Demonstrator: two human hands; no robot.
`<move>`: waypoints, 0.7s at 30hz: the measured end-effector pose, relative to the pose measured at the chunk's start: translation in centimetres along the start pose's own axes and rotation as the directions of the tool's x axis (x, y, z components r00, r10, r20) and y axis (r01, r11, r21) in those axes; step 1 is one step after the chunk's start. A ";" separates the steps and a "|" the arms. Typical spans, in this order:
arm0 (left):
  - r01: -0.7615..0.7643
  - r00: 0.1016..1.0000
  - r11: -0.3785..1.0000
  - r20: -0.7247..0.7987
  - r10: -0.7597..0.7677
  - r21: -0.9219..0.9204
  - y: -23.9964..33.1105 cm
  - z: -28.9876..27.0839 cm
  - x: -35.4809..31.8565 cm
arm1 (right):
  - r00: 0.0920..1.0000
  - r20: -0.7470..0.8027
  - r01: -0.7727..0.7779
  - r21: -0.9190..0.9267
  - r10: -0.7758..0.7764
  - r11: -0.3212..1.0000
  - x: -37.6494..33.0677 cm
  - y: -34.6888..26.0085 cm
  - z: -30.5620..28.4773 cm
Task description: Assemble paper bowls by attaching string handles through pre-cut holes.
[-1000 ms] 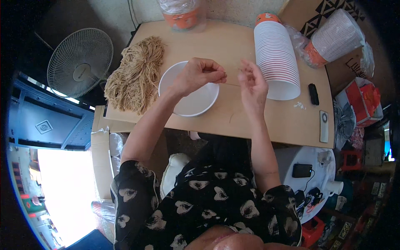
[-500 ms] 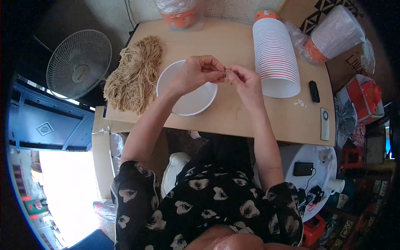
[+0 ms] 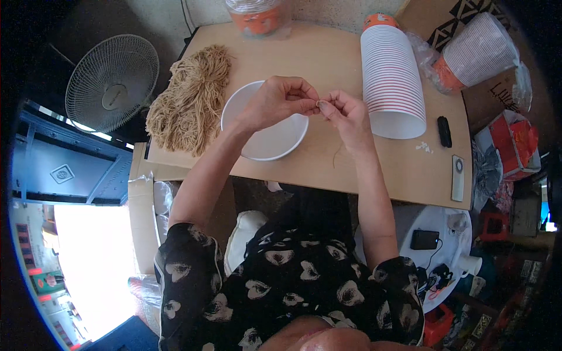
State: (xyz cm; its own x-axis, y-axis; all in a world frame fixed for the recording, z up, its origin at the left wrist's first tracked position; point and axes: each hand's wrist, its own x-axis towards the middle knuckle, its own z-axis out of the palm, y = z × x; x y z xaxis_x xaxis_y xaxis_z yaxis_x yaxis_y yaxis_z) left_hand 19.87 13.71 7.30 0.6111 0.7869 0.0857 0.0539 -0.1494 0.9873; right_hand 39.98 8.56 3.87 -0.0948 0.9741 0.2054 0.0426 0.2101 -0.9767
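Observation:
Above the right rim of a white bowl, my two hands meet at the fingertips. My left hand is closed in a pinch, and my right hand pinches just beside it. Between the fingertips is a bit of thin beige strand, mostly covered by the fingers. A fine thread end shows below my right hand, against the table; whether it is the same strand I cannot tell. Left of the bowl lies a large bundle of beige strands, gathered near its upper part. The visible inside of the bowl is plain white.
On the wooden table a long stack of paper tubs lies at right, near white scraps, a black object and a flat pale strip. Bagged tubs lean behind. A fan stands at left.
My hands keep pinching together, with the fingertips shifted slightly. The whole view has moved a little; the bowl, bundle and tubs keep their places on the table.

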 end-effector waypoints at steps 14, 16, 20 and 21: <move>0.018 0.999 0.999 0.040 -0.016 -0.039 0.0 -0.2 -0.4 | 0.988 -0.072 -0.100 0.370 0.136 0.924 -0.6 1.1 0.9; 0.022 0.999 0.999 0.042 -0.021 -0.029 0.0 -0.1 -0.4 | 0.989 -0.072 -0.092 0.376 0.128 0.922 -0.7 1.4 0.7; 0.025 0.999 1.000 0.039 -0.024 -0.015 0.1 0.1 -0.5 | 0.992 -0.041 -0.097 0.391 0.122 0.915 -0.8 0.8 0.6; 0.018 0.999 0.999 0.039 -0.016 -0.030 0.0 0.0 -0.6 | 0.987 -0.048 -0.128 0.364 0.155 0.923 -0.9 0.2 0.5</move>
State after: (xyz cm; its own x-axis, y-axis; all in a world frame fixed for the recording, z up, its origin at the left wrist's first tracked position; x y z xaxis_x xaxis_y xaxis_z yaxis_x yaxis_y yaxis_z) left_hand 19.53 13.27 7.22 0.6408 0.7650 0.0642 0.0410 -0.1176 0.9922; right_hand 39.55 7.70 3.44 -0.0395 0.9978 0.0538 -0.3102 0.0389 -0.9499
